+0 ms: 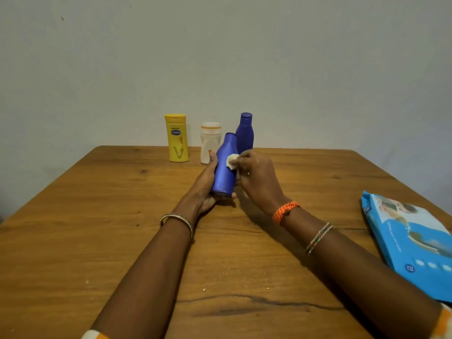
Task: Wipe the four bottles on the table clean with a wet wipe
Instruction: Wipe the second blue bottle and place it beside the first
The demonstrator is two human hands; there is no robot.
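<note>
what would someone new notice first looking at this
At the table's centre, the left hand grips a tilted blue plastic bottle while the right hand presses a small white wet wipe against it. Behind stands a yellow lotion bottle.

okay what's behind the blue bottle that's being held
Behind the held blue bottle stand a second blue bottle and a white bottle, both partly covered by it. Their hidden lower parts cannot be seen. The yellow bottle stands clear to the left.
</note>
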